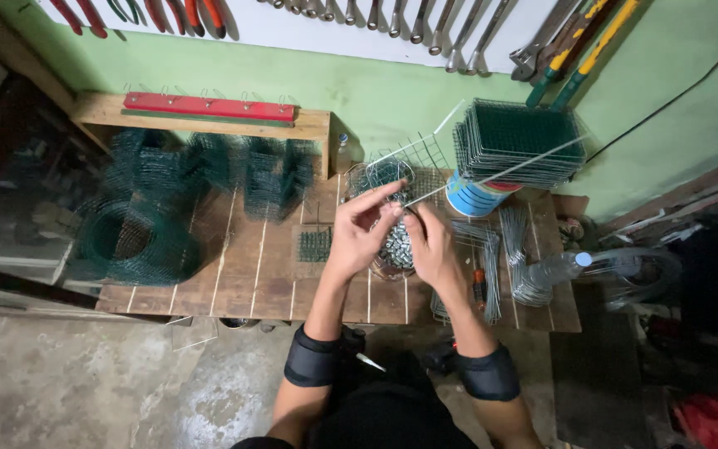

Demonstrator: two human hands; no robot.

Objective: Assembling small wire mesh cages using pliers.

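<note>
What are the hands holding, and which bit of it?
Both the left hand and right hand grip a wire mesh piece at its near, lower edge, over a bowl of small metal bits.

Rolls of green wire mesh lay across the left of a wooden workbench, beneath a red rack of hooks. A stack of cut green mesh panels rested on a blue tin at the right, near a clear plastic bottle. Spanners and pliers hung on the wall above.
</note>
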